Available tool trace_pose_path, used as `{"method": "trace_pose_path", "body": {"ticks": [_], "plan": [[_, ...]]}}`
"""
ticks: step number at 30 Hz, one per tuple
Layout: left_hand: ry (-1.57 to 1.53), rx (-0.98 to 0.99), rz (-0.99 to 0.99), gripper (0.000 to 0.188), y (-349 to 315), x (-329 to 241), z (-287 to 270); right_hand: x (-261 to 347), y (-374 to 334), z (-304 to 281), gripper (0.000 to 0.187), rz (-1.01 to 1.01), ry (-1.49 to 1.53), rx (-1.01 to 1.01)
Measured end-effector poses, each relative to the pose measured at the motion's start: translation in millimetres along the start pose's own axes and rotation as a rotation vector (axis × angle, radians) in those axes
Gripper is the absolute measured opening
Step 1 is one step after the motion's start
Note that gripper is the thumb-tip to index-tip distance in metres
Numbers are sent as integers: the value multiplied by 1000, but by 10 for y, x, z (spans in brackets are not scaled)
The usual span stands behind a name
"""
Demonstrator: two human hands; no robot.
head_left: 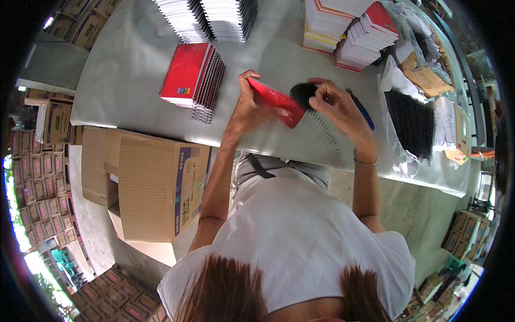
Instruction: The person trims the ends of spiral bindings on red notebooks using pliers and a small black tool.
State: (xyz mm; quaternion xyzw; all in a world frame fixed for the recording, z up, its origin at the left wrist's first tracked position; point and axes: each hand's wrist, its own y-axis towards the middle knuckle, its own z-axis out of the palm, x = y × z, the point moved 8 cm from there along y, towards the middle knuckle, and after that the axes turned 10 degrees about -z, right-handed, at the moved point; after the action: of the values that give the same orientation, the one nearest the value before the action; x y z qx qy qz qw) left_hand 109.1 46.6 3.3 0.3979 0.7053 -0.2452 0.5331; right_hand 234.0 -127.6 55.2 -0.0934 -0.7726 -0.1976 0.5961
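My left hand (252, 107) grips a small red-covered notebook (273, 102) by its left end, thumb across the cover, holding it tilted above the table near the front edge. My right hand (335, 102) is closed at the notebook's right end, its fingers around a round, black, bristly thing (303, 95) that looks like a brush. A thin spiral binding coil (328, 134) trails down from the notebook's right corner, below my right hand. Just right of that hand lies a slim tool with a blue handle (362, 111).
Left on the grey table (268, 53) stands a stack of red spiral notebooks (185, 72); more bound stacks (206, 21) stand behind. Unbound red notebooks (370, 37) are at back right, black coils (410, 126) in plastic at right. An open cardboard box (147, 185) stands at my left.
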Motion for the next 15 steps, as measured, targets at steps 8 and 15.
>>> {"method": "trace_pose_path", "body": {"ticks": [8,15], "plan": [[-133,-4,46,108,-44,-34,-4,-54,-63,135,39,111,183,72],[141,-59,249,74,-177,-356,-45,-28,-41,127,32,15,113,23]]}}
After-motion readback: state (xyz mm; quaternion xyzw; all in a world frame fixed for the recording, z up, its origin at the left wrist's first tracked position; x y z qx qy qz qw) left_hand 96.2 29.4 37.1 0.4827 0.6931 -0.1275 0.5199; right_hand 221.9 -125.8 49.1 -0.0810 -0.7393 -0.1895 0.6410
